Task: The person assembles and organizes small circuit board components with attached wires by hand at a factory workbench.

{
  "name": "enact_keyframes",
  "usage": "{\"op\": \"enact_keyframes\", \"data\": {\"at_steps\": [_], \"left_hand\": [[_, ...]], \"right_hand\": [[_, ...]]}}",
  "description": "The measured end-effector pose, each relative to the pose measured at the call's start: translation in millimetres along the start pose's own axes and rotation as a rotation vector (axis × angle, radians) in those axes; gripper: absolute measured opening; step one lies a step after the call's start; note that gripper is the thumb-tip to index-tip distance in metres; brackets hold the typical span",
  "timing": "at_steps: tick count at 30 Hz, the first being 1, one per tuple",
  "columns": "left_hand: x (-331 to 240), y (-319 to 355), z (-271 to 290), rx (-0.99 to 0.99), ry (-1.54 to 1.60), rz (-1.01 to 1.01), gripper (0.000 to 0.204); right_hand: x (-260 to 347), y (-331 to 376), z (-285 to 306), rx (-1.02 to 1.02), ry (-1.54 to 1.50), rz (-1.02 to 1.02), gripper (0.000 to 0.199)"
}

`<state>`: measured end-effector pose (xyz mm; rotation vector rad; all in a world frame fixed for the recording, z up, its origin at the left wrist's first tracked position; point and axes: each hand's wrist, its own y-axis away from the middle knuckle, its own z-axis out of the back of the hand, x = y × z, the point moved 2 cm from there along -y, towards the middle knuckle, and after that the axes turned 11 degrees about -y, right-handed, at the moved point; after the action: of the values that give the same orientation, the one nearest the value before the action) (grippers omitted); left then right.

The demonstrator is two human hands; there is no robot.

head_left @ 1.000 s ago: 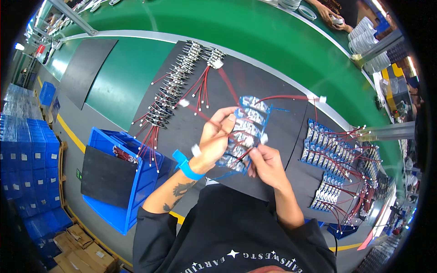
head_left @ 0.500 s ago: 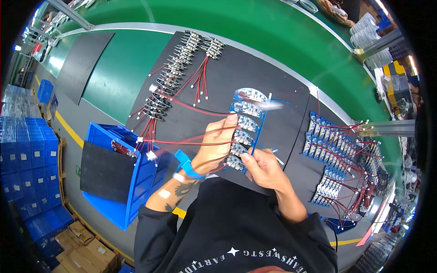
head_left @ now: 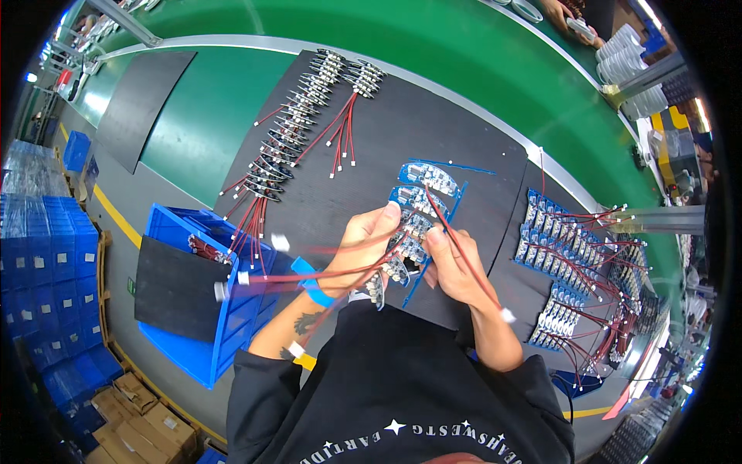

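Now the left hand (head_left: 363, 247) and the right hand (head_left: 448, 267) are lower and closer to the person's body than one second ago, when they worked higher up on the black mat (head_left: 371, 162). The stack of blue circuit boards (head_left: 413, 216) has followed them, and the red wires (head_left: 309, 271), which were hanging loosely before, are now pulled out to the person's left. It seems that the wires are being drawn through or straightened, so the handling of this stack is probably in its middle part.

The left hand is closed around the lower boards, with the thumb on top. The right hand pinches a red wire (head_left: 464, 255) between thumb and fingers, just beside the boards.

The stack lies partly on the mat and partly in the hands, in the centre of the tabletop. Its long axis runs from the person's body away toward the green conveyor belt (head_left: 433, 46), slightly tilted to the right. The wires with white ends point left, over the blue crate (head_left: 193, 340). More wired boards (head_left: 564, 263) lie at the right, well apart.
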<state>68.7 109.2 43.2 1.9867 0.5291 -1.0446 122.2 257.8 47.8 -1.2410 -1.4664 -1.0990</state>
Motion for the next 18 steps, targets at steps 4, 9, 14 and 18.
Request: {"op": "enact_keyframes", "data": {"at_steps": [4,9,14,18], "left_hand": [[15.5,-6.2,10.9,0.143,0.134,-0.063,0.044],[24.1,-11.7,19.6,0.116,0.198,-0.04,0.048],[12.1,-23.3,32.9,-0.345,-0.078,-0.237,0.047],[6.8,-47.1,41.1,-0.455,-0.22,-0.432,0.032]], "right_hand": [[-10.6,-8.8,-1.8,0.05,-0.108,0.069,0.043],[-25.4,-11.1,-13.3,-0.018,-0.363,-0.049,0.051],[-37.5,-18.4,-5.4,-0.339,-0.472,0.189,0.053],[-54.4,-0.5,-3.8,-0.462,-0.331,0.138,0.047]]}}
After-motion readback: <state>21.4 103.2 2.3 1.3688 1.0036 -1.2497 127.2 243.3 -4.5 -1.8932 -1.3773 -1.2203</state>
